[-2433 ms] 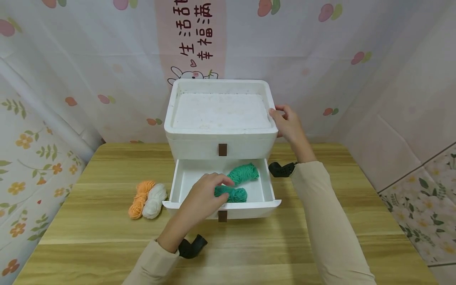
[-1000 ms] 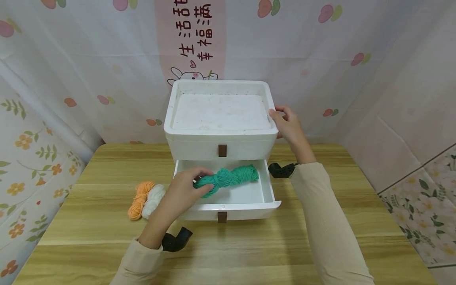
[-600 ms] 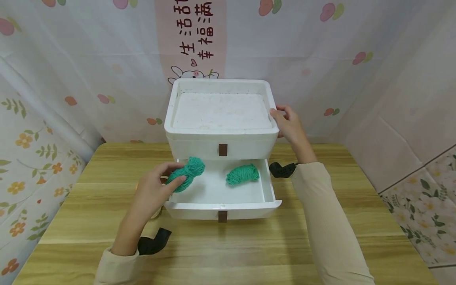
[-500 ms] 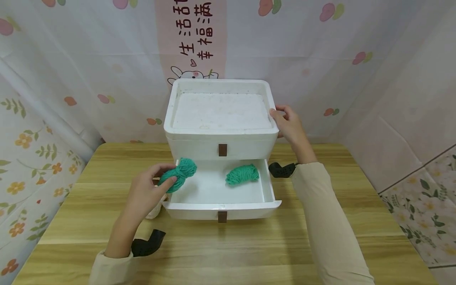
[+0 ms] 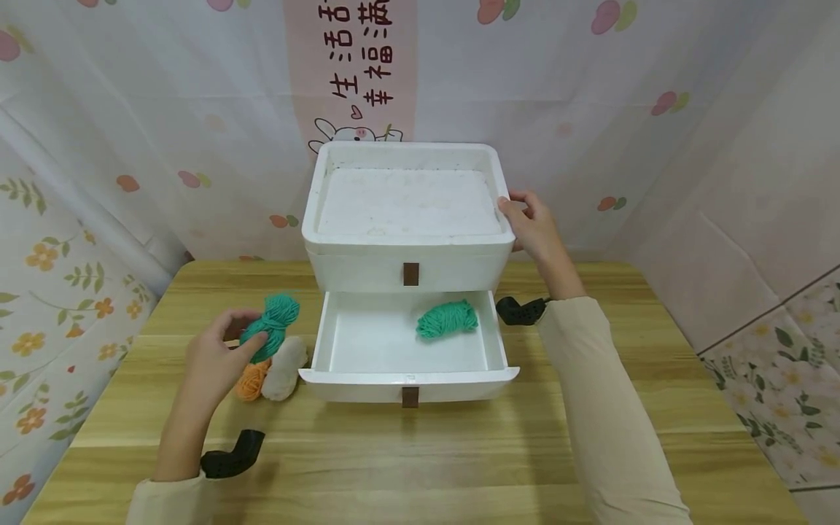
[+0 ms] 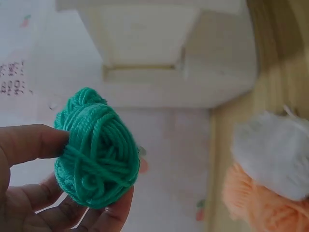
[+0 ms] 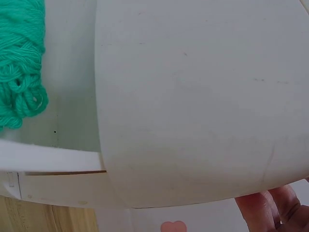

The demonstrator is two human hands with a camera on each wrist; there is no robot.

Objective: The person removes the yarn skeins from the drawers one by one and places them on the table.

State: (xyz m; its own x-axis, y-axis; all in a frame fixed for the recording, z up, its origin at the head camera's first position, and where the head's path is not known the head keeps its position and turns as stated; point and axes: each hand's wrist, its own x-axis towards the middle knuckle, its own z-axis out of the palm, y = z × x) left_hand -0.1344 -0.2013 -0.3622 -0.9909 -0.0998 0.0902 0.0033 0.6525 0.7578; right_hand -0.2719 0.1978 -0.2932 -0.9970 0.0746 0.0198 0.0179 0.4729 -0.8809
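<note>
My left hand (image 5: 219, 357) pinches a green yarn skein (image 5: 270, 328) between thumb and fingers, above an orange yarn skein (image 5: 252, 380) and a white yarn skein (image 5: 285, 370) on the table. In the left wrist view the green skein (image 6: 96, 150) is held clear of everything else. My right hand (image 5: 533, 227) grips the upper right side of a white drawer cabinet (image 5: 407, 271), thumb at the top rim; in the right wrist view only some fingers (image 7: 258, 212) show at its edge. A second green yarn skein (image 5: 448, 320) lies in the pulled-out lower drawer (image 5: 374, 350).
The cabinet stands at the back of a wooden table (image 5: 420, 467), before a printed curtain (image 5: 564, 87). Its upper drawer with a brown tab (image 5: 410, 274) is closed. Black wrist cameras (image 5: 232, 456) sit at both cuffs.
My left hand has picked one green yarn skein out of the lower drawer and carried it left, over the orange and white skeins. The right hand has stayed on the cabinet.
</note>
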